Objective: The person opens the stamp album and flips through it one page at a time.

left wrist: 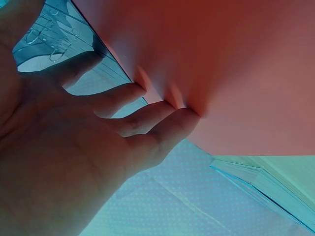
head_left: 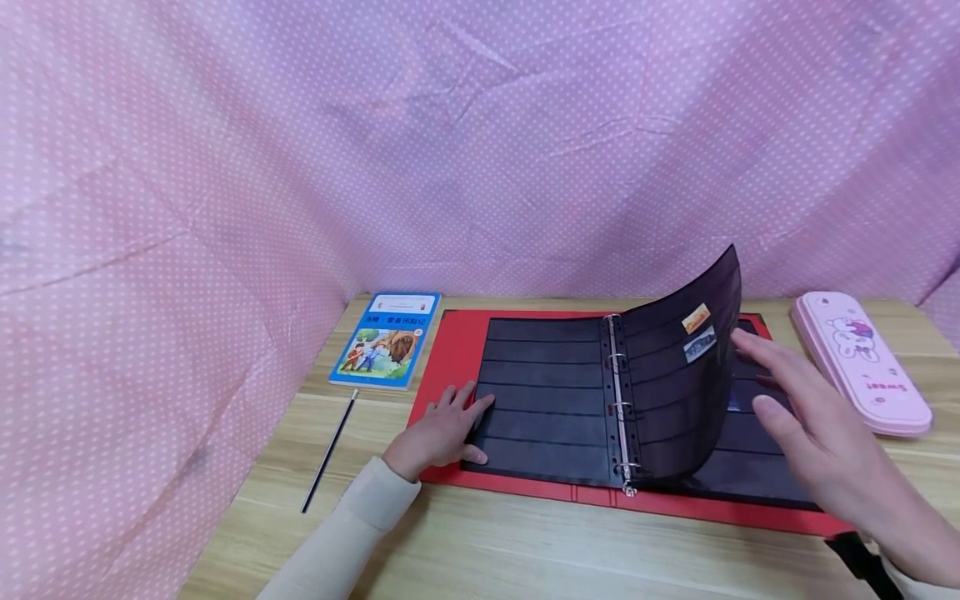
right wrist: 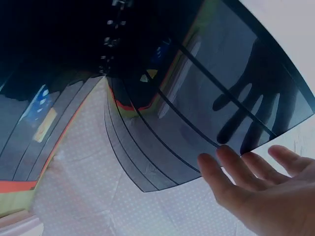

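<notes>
- The black page (head_left: 663, 417) is standing up in the red binder (head_left: 450, 350), and its left side is held by the metal rings (head_left: 620, 410).
- Its long side seems to run along the rings, from near the person to far away. Its free edge bends up on the right.
- The right hand (head_left: 817, 425) is the nearer one. From its fingertips, the page lies to the left.
- That hand is spread out, with its fingers mostly straight. The tips are right at the free edge, but I cannot tell how hard they touch. It does not look like a pinch.
- The left hand (head_left: 442, 429) is spread too. It rests on the binder's left side, by the outer edge of the flat page (head_left: 543, 400), well apart from the standing page.
- Two little pictures, an orange one (head_left: 696, 319) and a grey one (head_left: 701, 345), sit on the standing page, near its free edge.
- The open room is left of the rings, above the flat page.
- On the right, the pink case (head_left: 862, 358) lies near the binder's edge, so there is less space there.
</notes>
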`<state>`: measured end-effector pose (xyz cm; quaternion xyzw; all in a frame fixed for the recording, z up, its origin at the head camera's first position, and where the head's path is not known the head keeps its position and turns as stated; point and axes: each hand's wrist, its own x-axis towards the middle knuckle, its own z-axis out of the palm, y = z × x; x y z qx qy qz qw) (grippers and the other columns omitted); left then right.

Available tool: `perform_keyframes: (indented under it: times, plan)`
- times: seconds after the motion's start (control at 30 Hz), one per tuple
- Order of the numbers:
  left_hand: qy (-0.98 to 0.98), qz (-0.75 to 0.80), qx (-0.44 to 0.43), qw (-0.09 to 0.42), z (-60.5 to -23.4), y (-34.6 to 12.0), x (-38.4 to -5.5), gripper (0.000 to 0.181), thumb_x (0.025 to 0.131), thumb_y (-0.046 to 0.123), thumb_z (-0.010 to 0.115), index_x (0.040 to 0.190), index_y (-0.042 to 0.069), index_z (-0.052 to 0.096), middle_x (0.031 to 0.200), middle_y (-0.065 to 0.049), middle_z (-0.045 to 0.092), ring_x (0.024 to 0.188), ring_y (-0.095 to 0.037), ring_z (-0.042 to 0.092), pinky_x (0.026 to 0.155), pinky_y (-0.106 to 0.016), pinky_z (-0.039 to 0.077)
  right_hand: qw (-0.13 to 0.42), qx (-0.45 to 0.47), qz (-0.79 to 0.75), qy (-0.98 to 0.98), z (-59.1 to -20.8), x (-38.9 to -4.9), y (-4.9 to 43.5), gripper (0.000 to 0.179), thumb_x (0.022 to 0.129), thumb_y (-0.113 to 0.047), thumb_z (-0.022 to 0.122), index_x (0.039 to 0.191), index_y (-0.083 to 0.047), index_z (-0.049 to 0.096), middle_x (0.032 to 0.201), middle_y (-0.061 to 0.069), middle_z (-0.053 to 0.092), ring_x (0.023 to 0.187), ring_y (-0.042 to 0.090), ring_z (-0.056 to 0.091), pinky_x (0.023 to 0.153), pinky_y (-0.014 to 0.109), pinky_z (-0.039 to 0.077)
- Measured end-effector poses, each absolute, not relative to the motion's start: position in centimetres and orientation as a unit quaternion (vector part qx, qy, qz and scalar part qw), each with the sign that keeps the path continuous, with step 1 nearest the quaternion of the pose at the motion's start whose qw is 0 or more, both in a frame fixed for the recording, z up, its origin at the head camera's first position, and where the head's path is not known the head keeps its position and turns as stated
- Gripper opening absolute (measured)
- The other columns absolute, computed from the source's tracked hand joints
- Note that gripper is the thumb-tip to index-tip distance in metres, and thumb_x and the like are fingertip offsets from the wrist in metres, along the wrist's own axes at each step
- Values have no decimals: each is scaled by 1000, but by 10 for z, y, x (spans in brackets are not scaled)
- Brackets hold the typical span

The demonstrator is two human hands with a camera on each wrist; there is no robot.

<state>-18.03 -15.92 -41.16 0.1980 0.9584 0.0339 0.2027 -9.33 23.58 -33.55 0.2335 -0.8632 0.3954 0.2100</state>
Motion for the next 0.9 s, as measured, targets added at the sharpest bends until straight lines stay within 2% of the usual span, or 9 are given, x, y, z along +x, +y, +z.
perform_keyframes:
  times: [0.2,0.37,0.53,0.67,0.8,0.9]
  plan:
    - [958,37,197,204,-411,-159,-181,89,74,38,78,148,20,33,154,-14,17,138,-41,15,103,-61,26,235,307,460,-800,-335,-103,225,45,98,-10,37,139,7,39,138,22,42,124,19,42,98,17,32]
    - [958,35,197,204,-412,-159,-180,89,74,38,78,148,20,33,154,-14,17,138,-41,16,103,-61,26,227,380,552,-707,-338,-113,212,54,102,-26,35,137,16,34,138,28,39,122,30,42,97,22,35]
    - [959,31,198,202,-412,-159,-180,89,74,39,78,149,20,32,154,-14,17,138,-41,15,103,-60,26,180,407,597,-667,-339,-115,200,63,103,-34,34,142,14,23,144,28,30,128,31,36,99,25,33]
    - [959,29,199,201,-412,-159,-180,89,75,39,77,149,20,32,154,-14,17,138,-41,16,103,-60,26,176,432,586,-663,-339,-118,191,61,104,-32,31,145,11,16,147,28,25,133,31,32,100,27,32]
    - [959,32,198,201,-412,-159,-179,89,75,38,77,149,20,32,154,-14,17,137,-42,16,104,-60,26,177,445,570,-667,-342,-121,183,61,105,-32,29,145,11,14,147,28,25,133,32,32,100,29,33]
    - [958,39,198,203,-412,-160,-180,88,75,38,78,148,20,33,154,-14,17,137,-42,16,104,-60,25,157,426,539,-709,-347,-119,180,59,105,-33,26,146,9,17,147,26,29,131,28,36,100,26,32]
